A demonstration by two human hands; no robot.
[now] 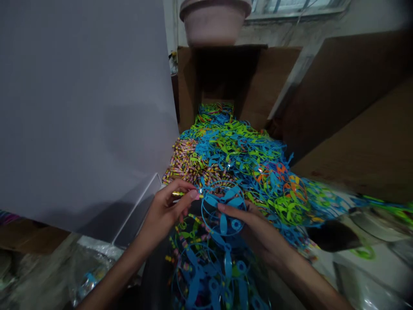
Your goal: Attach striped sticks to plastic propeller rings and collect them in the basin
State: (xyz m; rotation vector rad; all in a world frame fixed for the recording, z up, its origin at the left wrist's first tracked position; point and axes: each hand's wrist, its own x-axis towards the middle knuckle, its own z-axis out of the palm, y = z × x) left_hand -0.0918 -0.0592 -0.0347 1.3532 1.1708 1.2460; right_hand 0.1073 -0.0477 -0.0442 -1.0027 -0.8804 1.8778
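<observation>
Your left forearm (118, 273) and right forearm (300, 275) come in bare from the lower corners (no sleeves on show), angling toward each other. Your left hand (163, 214) is pinched, its fingertips (193, 194) closed together, just beside your right hand (240, 226), which lies flatter, thumb (221, 207) stretched toward the left.

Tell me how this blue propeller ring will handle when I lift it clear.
The blue plastic propeller ring looks light and springy: its rim is thin yet stays round under the right hand. It will probably snag, since the heap's rings lie tangled.
</observation>
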